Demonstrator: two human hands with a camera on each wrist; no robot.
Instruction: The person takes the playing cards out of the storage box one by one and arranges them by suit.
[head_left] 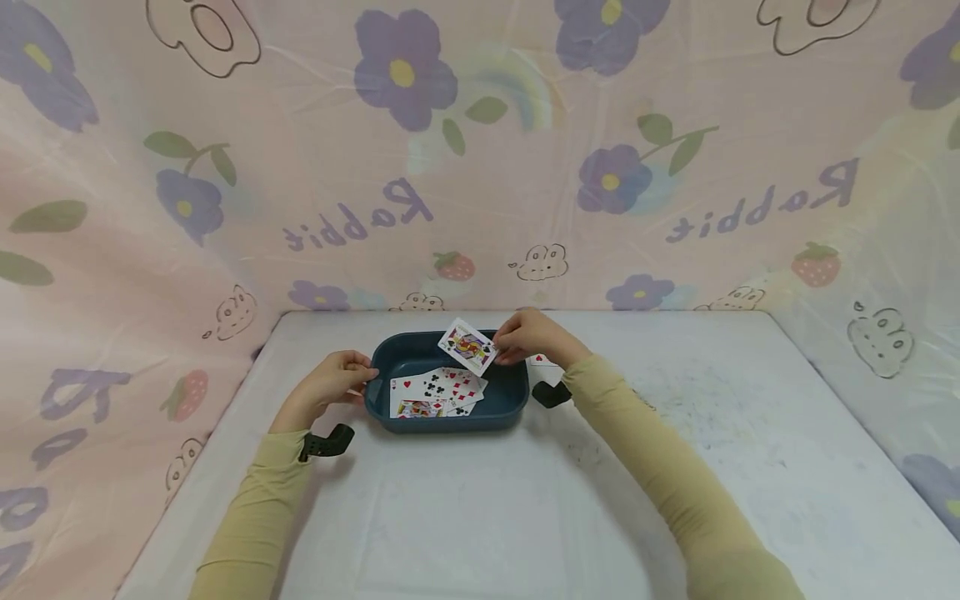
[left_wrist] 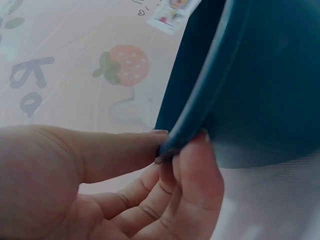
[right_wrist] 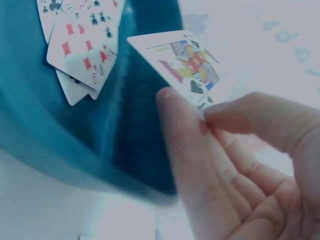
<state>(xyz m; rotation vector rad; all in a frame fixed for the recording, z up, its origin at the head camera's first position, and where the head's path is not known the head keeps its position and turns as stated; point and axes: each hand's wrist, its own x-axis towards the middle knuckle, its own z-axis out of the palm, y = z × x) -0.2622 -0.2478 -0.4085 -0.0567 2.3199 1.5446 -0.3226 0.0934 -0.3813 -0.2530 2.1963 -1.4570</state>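
A dark blue-green plastic basin (head_left: 450, 423) stands on the white table, with several playing cards (head_left: 431, 390) spread face up on its floor. My left hand (head_left: 330, 385) pinches the basin's left rim between thumb and fingers, as the left wrist view shows on the rim (left_wrist: 200, 95). Above the basin's right part, my right hand (head_left: 536, 335) pinches one face card (head_left: 467, 346) with a spade mark by its corner, tilted and apart from the other cards. In the right wrist view that face card (right_wrist: 187, 62) sits between thumb and fingertips.
Part of another card (head_left: 542, 361) with a red heart lies on the table right of the basin, mostly hidden by my right wrist. Black wrist mounts (head_left: 553, 393) sit at both wrists. A printed cloth (head_left: 487, 208) hangs behind and beside the table.
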